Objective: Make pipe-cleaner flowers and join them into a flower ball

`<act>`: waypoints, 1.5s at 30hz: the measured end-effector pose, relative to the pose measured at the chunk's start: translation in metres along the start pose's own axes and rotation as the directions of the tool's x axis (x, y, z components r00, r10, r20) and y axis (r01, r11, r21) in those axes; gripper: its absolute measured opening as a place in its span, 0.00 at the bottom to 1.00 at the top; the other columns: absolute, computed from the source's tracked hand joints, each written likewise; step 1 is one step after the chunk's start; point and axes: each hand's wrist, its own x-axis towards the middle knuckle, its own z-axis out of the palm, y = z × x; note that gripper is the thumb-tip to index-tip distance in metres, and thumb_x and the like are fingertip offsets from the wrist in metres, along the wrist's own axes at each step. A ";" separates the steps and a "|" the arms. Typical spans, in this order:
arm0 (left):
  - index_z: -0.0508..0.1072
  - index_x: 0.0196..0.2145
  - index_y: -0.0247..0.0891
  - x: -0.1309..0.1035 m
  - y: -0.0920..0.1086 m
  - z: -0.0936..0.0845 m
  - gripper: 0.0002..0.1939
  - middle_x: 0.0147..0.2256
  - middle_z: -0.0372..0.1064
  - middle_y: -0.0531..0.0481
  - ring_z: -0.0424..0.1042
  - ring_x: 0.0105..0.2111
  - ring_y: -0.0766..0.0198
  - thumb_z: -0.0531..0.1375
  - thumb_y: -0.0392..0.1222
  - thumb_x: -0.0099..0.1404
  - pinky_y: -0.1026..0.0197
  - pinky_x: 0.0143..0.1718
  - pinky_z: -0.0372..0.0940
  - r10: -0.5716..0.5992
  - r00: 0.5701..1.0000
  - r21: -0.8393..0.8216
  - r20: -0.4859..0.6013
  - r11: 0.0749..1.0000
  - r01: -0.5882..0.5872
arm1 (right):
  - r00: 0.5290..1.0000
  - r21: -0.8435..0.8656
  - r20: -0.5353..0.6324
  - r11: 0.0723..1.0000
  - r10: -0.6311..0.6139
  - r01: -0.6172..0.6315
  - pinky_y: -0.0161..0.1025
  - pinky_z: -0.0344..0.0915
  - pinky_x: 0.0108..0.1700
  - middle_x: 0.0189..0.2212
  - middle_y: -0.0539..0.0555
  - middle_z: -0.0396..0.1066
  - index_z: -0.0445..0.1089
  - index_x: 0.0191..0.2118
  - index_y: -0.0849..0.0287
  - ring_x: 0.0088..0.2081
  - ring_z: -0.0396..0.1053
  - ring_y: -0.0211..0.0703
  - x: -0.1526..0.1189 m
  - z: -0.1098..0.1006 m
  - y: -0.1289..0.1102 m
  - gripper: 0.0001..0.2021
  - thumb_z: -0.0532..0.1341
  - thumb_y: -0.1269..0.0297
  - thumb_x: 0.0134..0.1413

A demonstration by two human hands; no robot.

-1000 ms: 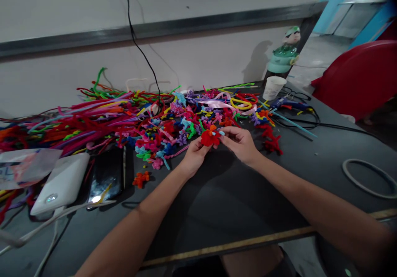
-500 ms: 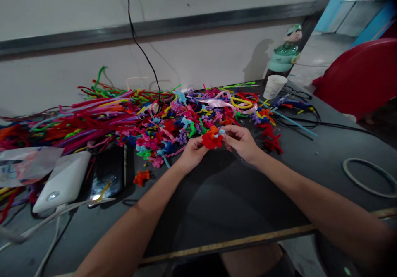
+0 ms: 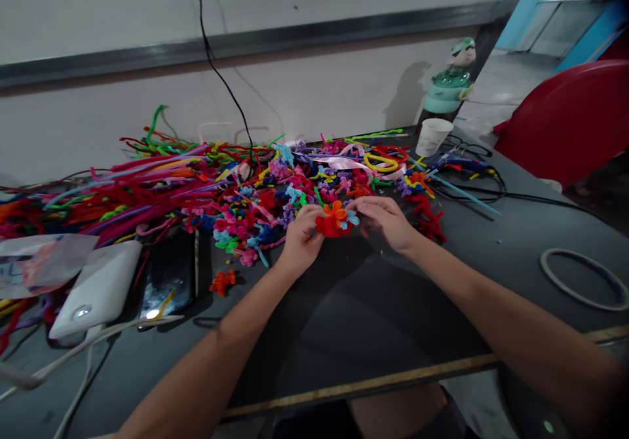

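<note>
One small cluster of fuzzy flowers (image 3: 334, 223), red below with orange and pale blue on top, sits at the centre of the frame, held between the two hands above the desk (image 3: 373, 321). It should be light, soft and springy, hardly slippery, with petals easily bent out of shape; the red outer edge looks the best place to take hold. Its orange and blue blossoms face up toward the camera, and its longer axis seems to run left to right across the frame; any stem is hidden. The left hand (image 3: 303, 236) pinches the red side between thumb and fingers; the right hand (image 3: 386, 221) has its fingers curled at the pale-blue side, though I cannot tell whether they grip it. Just beyond lies a bright heap of pipe cleaners (image 3: 255, 203); a loose orange flower (image 3: 223, 282) rests left of centre, near a dark phone (image 3: 170, 272), while a paper cup (image 3: 434, 139) stands at upper right
</note>
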 end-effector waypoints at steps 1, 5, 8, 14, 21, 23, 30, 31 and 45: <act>0.73 0.24 0.39 0.000 0.002 -0.001 0.08 0.27 0.70 0.49 0.65 0.35 0.61 0.57 0.34 0.59 0.56 0.42 0.61 0.020 1.000 0.023 0.023 1.000 -0.021 | 0.996 0.048 0.048 0.996 0.069 -0.071 0.30 0.54 0.17 0.20 0.48 0.63 0.72 0.31 0.61 0.19 0.59 0.31 0.001 0.000 0.000 0.13 0.61 0.55 0.50; 0.73 0.27 0.41 0.000 0.004 -0.002 0.08 0.29 0.70 0.48 0.65 0.37 0.59 0.55 0.33 0.59 0.56 0.42 0.61 -0.011 0.999 0.080 0.053 0.997 0.006 | 0.987 0.063 0.105 0.990 0.122 -0.129 0.29 0.47 0.16 0.17 0.45 0.60 0.72 0.28 0.61 0.16 0.52 0.27 0.001 0.000 -0.003 0.13 0.66 0.55 0.44; 0.74 0.31 0.40 -0.001 -0.001 -0.002 0.07 0.32 0.71 0.47 0.66 0.39 0.59 0.56 0.33 0.58 0.56 0.45 0.61 -0.021 0.999 0.091 0.037 0.996 0.018 | 0.980 0.099 0.085 0.977 0.182 -0.190 0.30 0.46 0.16 0.15 0.45 0.58 0.71 0.27 0.61 0.16 0.52 0.28 0.000 0.002 -0.005 0.12 0.66 0.55 0.43; 0.74 0.30 0.37 -0.005 -0.010 0.005 0.06 0.32 0.70 0.47 0.68 0.34 0.62 0.56 0.38 0.59 0.60 0.39 0.62 -0.221 0.975 -0.033 -0.004 0.975 0.221 | 0.951 0.285 0.067 0.908 0.301 -0.308 0.28 0.47 0.16 0.16 0.46 0.60 0.66 0.28 0.59 0.18 0.56 0.30 -0.001 0.009 -0.007 0.13 0.65 0.55 0.46; 0.74 0.32 0.37 -0.006 -0.006 0.017 0.11 0.31 0.73 0.49 0.69 0.32 0.64 0.61 0.48 0.57 0.61 0.41 0.62 -0.374 0.926 -0.320 -0.058 0.885 0.337 | 0.883 0.542 0.062 0.727 0.465 -0.421 0.27 0.49 0.17 0.20 0.47 0.62 0.65 0.30 0.60 0.20 0.60 0.30 -0.006 0.023 -0.002 0.12 0.66 0.59 0.43; 0.74 0.32 0.37 -0.005 -0.004 0.019 0.12 0.31 0.73 0.50 0.69 0.33 0.64 0.62 0.49 0.56 0.61 0.42 0.62 -0.410 0.908 -0.371 -0.085 0.859 0.353 | 0.870 0.570 0.072 0.695 0.488 -0.438 0.27 0.49 0.17 0.20 0.46 0.61 0.65 0.29 0.60 0.19 0.59 0.30 -0.006 0.026 -0.001 0.12 0.66 0.59 0.44; 0.73 0.30 0.37 -0.006 -0.007 0.022 0.11 0.29 0.73 0.51 0.68 0.31 0.66 0.63 0.48 0.56 0.63 0.39 0.63 -0.452 0.885 -0.428 -0.109 0.825 0.369 | 0.897 0.579 -0.058 0.747 0.439 -0.328 0.28 0.48 0.17 0.16 0.43 0.58 0.63 0.29 0.58 0.18 0.57 0.30 -0.003 0.024 0.006 0.15 0.69 0.58 0.40; 0.73 0.31 0.37 -0.006 -0.007 0.022 0.11 0.30 0.73 0.51 0.68 0.31 0.66 0.63 0.48 0.55 0.63 0.39 0.63 -0.459 0.882 -0.424 -0.111 0.824 0.375 | 0.907 0.559 -0.060 0.767 0.417 -0.316 0.28 0.48 0.17 0.16 0.43 0.57 0.63 0.29 0.58 0.18 0.57 0.30 -0.003 0.024 0.006 0.15 0.69 0.57 0.39; 0.75 0.28 0.36 -0.004 -0.008 0.010 0.09 0.32 0.72 0.47 0.69 0.35 0.62 0.58 0.43 0.60 0.60 0.43 0.62 -0.308 0.935 -0.169 0.175 0.926 0.337 | 0.956 0.327 -0.018 0.905 0.293 -0.272 0.28 0.53 0.17 0.17 0.44 0.61 0.70 0.37 0.58 0.17 0.57 0.29 0.002 0.011 0.001 0.15 0.66 0.55 0.45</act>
